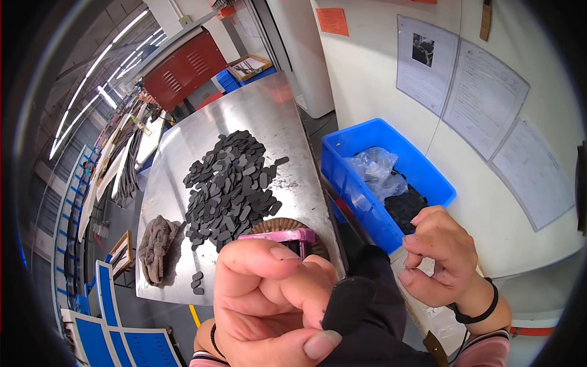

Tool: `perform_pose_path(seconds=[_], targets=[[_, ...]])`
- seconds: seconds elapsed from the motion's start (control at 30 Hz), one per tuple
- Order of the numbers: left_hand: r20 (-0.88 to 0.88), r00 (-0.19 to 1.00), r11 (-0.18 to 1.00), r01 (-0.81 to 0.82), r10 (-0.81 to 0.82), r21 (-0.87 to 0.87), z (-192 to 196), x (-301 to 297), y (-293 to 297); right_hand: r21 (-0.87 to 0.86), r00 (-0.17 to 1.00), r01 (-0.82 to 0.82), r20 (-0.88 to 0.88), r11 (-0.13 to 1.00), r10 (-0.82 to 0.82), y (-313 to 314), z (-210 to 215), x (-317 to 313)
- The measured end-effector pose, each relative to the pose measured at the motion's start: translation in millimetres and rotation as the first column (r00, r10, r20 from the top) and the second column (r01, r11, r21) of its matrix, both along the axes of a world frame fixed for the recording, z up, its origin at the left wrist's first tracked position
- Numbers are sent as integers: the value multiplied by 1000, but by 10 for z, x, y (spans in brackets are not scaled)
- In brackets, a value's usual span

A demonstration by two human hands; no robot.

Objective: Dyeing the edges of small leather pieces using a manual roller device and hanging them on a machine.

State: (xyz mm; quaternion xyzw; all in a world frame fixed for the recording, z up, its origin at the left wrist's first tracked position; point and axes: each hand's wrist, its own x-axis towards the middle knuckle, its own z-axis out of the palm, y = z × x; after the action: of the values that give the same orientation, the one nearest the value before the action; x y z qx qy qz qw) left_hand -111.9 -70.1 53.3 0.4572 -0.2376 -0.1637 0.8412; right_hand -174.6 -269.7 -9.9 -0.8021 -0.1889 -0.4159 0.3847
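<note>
The dark oval piece (pixel 350 304) sits at the thumb tip of the left hand (pixel 278 300), which is narrowed to a pinch on its near end; its long axis runs from about seven o'clock up to one, the free end away from the grip. The right hand (pixel 443 260) lies off at two o'clock from the piece, well apart from it, its fingers half curled with a small gap to the thumb and nothing visible between them, so the left is the nearer by far. A pink-rimmed object (pixel 278 235), partly hidden by the left hand, stands at eleven o'clock from the piece, in front of a brown ribbed round thing (pixel 281 225). Between ten and eleven o'clock a heap of similar dark pieces (pixel 229 186) spreads over the shiny metal surface (pixel 183 144), with a crumpled cloth (pixel 158 249) on its nine o'clock side. From the right hand, a blue bin (pixel 361 211) lies toward eleven, holding a clear bag (pixel 374 168) and more dark pieces; beyond, printed sheets (pixel 486 98) hang on a pale wall (pixel 373 79)
</note>
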Motion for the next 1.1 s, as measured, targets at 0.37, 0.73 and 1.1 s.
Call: perform_pose_path(seconds=[0.37, 0.73, 1.1], targets=[[-105, 984, 989, 139, -144, -48, 14, -132, -174, 57, 993, 69, -104, 996, -63, -146, -57, -218], [-42, 998, 999, -44, 45, 26, -121, -247, -56, -40, 994, 25, -102, 999, -29, 235, 304, -242], [-91, 981, 984, -165, 172, 73, -147, -234, 98, -127, 908, 185, 401, 974, -120, 500, 321, -7]])
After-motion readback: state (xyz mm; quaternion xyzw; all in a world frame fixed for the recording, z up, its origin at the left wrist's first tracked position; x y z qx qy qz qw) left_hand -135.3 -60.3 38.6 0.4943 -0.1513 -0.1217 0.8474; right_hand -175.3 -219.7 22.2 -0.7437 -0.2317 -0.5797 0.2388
